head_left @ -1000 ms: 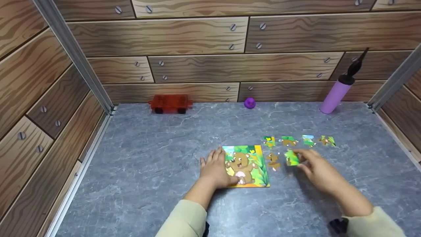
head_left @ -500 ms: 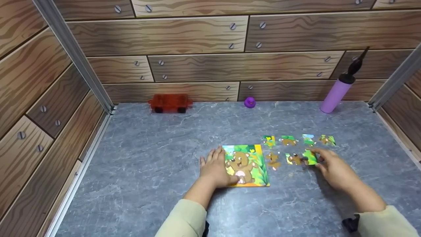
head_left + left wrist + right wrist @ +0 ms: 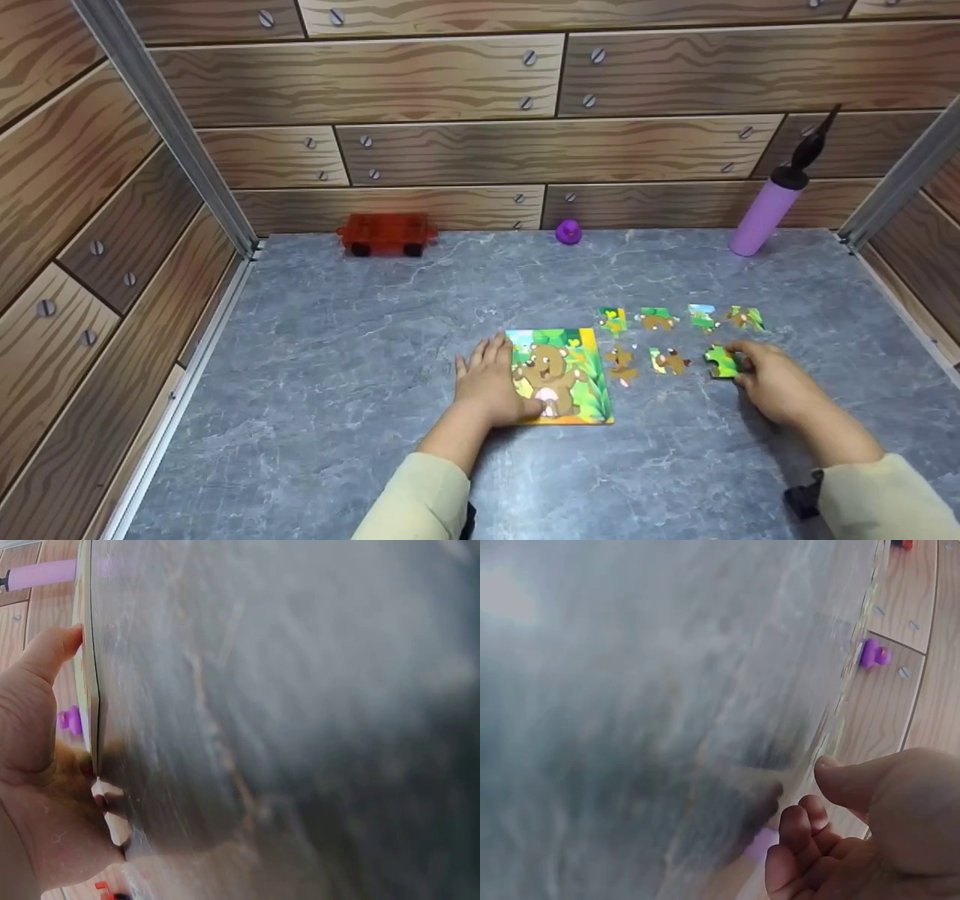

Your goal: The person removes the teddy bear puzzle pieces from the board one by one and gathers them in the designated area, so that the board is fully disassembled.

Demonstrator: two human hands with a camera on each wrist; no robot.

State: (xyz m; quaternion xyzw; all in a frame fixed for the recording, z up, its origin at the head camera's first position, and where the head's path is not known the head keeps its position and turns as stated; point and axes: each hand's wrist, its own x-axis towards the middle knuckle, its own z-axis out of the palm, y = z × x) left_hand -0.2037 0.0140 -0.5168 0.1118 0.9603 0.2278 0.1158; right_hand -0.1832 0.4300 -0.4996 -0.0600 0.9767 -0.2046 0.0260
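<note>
My left hand [image 3: 491, 386] lies flat at the left side of a square bear picture puzzle board [image 3: 592, 375], its thumb on the lower edge and its fingers spread. In the left wrist view the thumb [image 3: 56, 652] presses on the thin board [image 3: 88, 682]. To the right, my right hand [image 3: 776, 382] pinches a green puzzle piece [image 3: 722, 361] between thumb and fingers, low over the table. Left of that piece lie two brown bear pieces, a nearer piece [image 3: 669, 361] and another piece [image 3: 621, 364] beside the board. In the right wrist view the fingertips [image 3: 795, 821] are curled toward the thumb.
Behind the hands is a row of several loose puzzle pieces [image 3: 657, 319]. Along the back wall stand a red toy wagon [image 3: 387, 234], a small purple duck [image 3: 568, 232] and a purple hand pump [image 3: 765, 217]. Wood-patterned walls [image 3: 450, 150] enclose the grey table [image 3: 337, 360].
My right hand has moved right with the green piece, past the bear piece that is now uncovered, and the piece has turned a little. My left hand has stayed on the board.
</note>
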